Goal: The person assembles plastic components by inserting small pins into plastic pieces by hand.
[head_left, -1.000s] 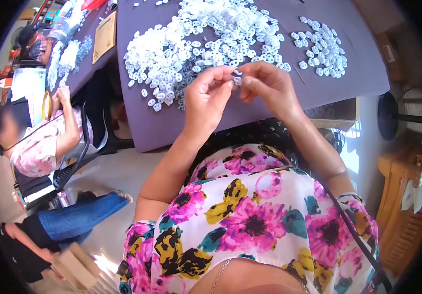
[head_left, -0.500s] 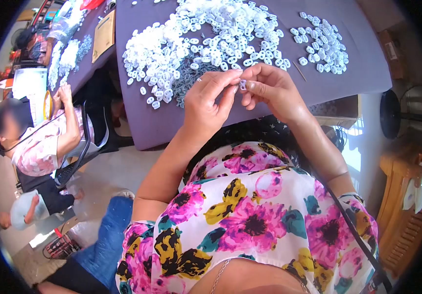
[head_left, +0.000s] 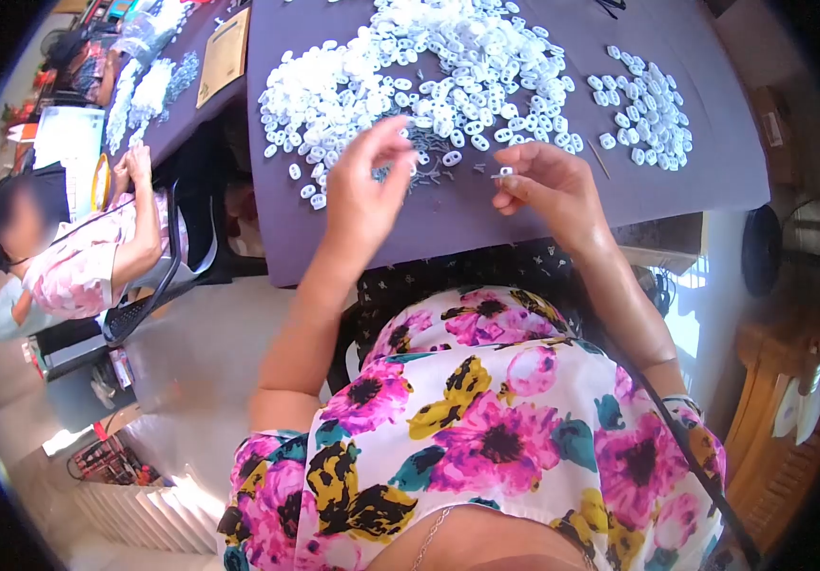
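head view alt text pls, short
The person's right hand pinches a small white piece over a purple table, while the left hand reaches toward a big pile of white pieces.

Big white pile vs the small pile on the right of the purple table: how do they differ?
The big pile sprawls across the middle of the table; the small pile sits apart near the right edge. The big pile has small grey parts mixed in at its near edge; the small pile looks all white. The left hand hovers by the big pile; the right hand, pinching one small piece, is nearer the small pile. Both hold like white loop-shaped pieces.
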Demonstrator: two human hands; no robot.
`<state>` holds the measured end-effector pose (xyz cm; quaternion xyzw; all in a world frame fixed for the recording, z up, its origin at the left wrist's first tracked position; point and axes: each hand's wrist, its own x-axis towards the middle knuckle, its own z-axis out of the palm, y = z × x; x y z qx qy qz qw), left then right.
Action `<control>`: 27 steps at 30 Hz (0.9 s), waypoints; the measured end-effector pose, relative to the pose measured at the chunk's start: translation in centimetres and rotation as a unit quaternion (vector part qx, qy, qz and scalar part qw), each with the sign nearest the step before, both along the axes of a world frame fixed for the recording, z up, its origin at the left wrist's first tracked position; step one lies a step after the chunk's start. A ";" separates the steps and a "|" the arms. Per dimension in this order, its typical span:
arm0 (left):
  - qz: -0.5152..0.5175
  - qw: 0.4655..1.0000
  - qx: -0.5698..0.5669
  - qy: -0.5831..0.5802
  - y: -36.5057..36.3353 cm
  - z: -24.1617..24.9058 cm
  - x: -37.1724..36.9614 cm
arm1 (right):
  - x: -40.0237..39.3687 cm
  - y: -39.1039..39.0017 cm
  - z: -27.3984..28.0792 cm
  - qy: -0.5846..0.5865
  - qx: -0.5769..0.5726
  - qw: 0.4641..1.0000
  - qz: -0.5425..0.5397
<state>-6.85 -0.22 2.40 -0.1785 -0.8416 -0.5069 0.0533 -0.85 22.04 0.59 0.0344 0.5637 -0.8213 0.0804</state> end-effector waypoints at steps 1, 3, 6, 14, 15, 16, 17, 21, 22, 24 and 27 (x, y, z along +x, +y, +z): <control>-0.008 0.997 -0.068 0.029 -0.5 0.0 -1.1 | -0.1 0.2 -0.1 -0.003 0.008 1.000 -0.004; -0.031 0.976 -0.181 0.116 -0.5 -0.2 -3.1 | -0.5 0.1 -0.4 0.006 -0.003 1.000 0.008; -0.084 0.946 -0.259 0.175 0.9 -0.4 -4.9 | -0.4 -0.4 -0.2 0.004 0.002 1.000 0.017; -0.113 0.942 -0.297 0.111 1.3 -0.3 -6.3 | 0.3 0.3 -0.2 0.005 0.030 1.000 -0.007; -0.101 0.950 -0.281 0.094 1.2 -0.2 -6.1 | 0.2 0.3 -0.1 0.004 0.029 1.000 -0.007; -0.101 0.949 -0.283 0.093 1.1 0.0 -5.6 | 0.0 0.2 0.2 0.009 0.033 0.999 -0.001; -0.087 0.981 -0.176 0.005 1.0 0.4 -4.8 | -0.2 0.0 0.4 0.013 0.038 0.999 0.005; -0.123 0.951 0.139 -0.249 1.2 0.8 -1.8 | -1.2 -1.2 1.4 0.048 0.001 0.999 0.024; -0.125 0.945 0.155 -0.258 1.3 0.3 -1.1 | -1.3 -1.5 1.6 0.044 0.000 0.999 0.022; -0.125 0.903 0.248 -0.328 1.6 0.1 0.1 | -1.4 -1.9 1.7 0.062 -0.023 0.997 0.037; -0.120 0.873 0.294 -0.369 1.8 1.0 1.2 | -1.1 -2.2 1.6 0.056 -0.030 0.997 0.037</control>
